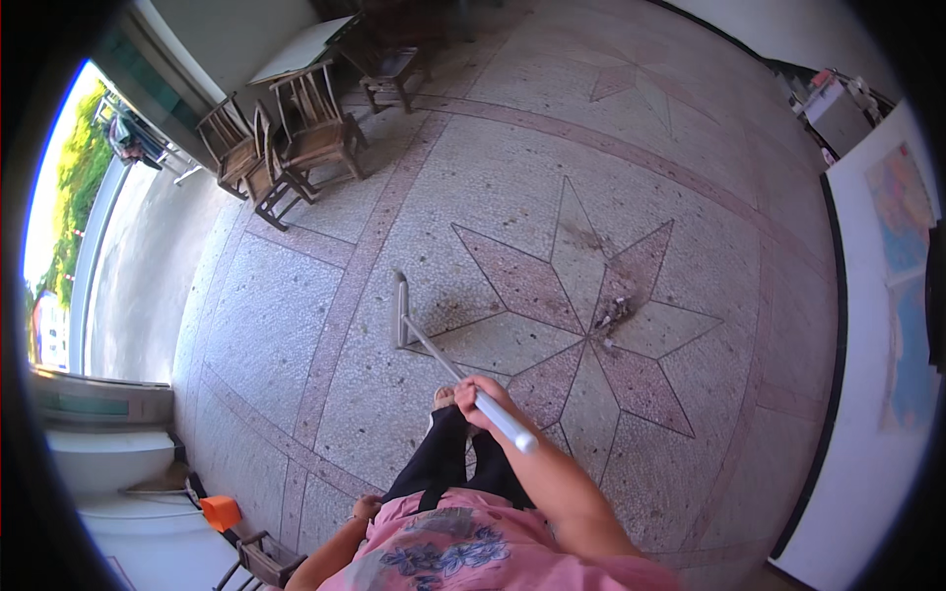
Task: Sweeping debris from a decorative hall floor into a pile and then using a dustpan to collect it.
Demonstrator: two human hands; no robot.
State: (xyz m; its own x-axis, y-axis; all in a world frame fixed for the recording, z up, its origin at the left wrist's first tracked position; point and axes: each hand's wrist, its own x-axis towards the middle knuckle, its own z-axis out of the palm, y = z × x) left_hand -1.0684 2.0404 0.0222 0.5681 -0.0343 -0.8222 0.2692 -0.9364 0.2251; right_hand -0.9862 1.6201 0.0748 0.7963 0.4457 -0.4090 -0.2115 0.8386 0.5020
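My right hand (479,400) grips the pale grey handle of a long-handled floor broom (436,353), near its upper end. The broom's narrow, bar-shaped head (400,310) rests on the speckled terrazzo floor, ahead and to the left of my feet. Just right of the head lies a thin scatter of dirt (454,306). A denser heap of dust and pale scraps (615,314) sits near the middle of the inlaid star (539,277). My left hand (366,507) hangs by my left hip; its fingers are too small and partly hidden to make out.
Several wooden chairs (314,137) and a pale-topped table (303,52) stand at the upper left. A doorway (140,258) opens on the left. Lower left are an orange plastic container (220,512) and a small chair (270,558). A wall with maps (905,295) bounds the right.
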